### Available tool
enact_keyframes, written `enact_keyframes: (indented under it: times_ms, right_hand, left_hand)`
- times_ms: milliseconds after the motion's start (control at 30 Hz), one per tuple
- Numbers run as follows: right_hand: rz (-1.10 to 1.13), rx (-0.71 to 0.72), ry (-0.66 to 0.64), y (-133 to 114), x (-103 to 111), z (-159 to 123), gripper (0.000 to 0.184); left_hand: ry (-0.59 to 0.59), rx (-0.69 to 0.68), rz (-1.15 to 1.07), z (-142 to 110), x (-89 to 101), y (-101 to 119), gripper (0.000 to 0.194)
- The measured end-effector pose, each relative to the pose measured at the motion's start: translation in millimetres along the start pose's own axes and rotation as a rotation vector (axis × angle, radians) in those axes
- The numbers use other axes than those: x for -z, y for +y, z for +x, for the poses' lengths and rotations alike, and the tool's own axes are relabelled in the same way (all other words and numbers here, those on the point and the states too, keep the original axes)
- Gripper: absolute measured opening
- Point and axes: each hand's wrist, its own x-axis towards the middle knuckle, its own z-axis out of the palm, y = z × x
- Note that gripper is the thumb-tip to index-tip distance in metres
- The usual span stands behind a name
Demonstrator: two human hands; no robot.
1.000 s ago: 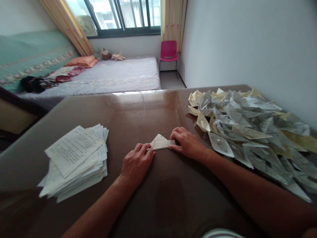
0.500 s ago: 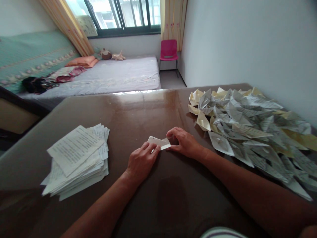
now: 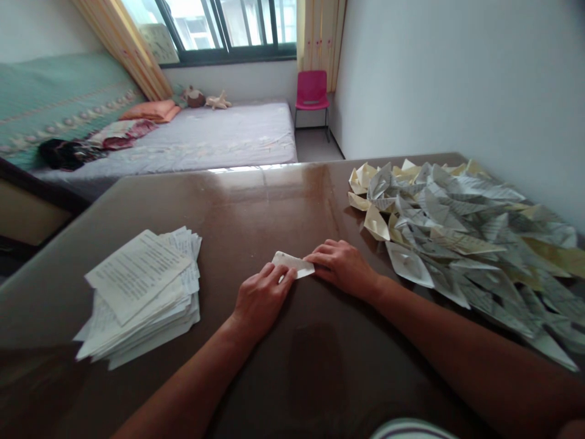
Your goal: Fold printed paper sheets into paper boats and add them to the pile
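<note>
A small folded piece of white paper (image 3: 293,263) lies on the brown table in front of me. My left hand (image 3: 261,296) holds its left part down, with the fingers over the near edge and the thumb alongside. At the right end, my right hand (image 3: 340,267) has its fingers closed together on the paper's corner, pressing it against the tabletop. My fingers hide both ends of the paper.
To the left lies an uneven stack of printed sheets (image 3: 141,286). A large heap of folded paper boats (image 3: 457,225) covers the table's right side, beside the wall. Beyond the glossy table (image 3: 256,207) are a bed (image 3: 228,137) and a pink chair (image 3: 312,91).
My right hand's fingers have come down from a raised pinch at the paper's right corner and now lie flatter on it. The left hand stays in place.
</note>
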Motion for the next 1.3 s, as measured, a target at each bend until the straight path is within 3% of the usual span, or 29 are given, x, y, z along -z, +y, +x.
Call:
enact_keyframes:
  times_ms: [200, 633, 867, 1067, 1200, 1300]
  right_hand:
    - [-0.243, 0.147, -0.005, -1.2, 4.5, -2.9, 0.028]
    - [-0.217, 0.229, -0.057, 5.6, 7.6, -3.0, 0.028]
    - [-0.028, 0.133, -0.042, 9.3, 0.9, -0.9, 0.023]
    - [0.183, -0.105, 0.005, 5.8, -6.2, 5.6, 0.019]
    - [0.197, -0.215, -0.017, 1.0, -6.6, 10.2, 0.016]
    - [0.153, -0.227, -0.014, -1.6, -6.5, 11.6, 0.016]
  left_hand:
    - [-0.006, 0.016, -0.018, 0.0, 0.1, 0.2, 0.021]
    - [-0.003, 0.023, -0.035, 1.0, 1.4, 0.9, 0.023]
    - [-0.017, 0.032, 0.000, 0.9, 2.3, 0.6, 0.024]
    - [0.057, 0.127, -0.072, 6.3, -2.1, -5.2, 0.041]
    - [0.012, 0.184, -0.175, 10.4, -14.0, -14.5, 0.053]
    - [-0.028, 0.168, -0.282, 11.2, -22.5, -21.8, 0.050]
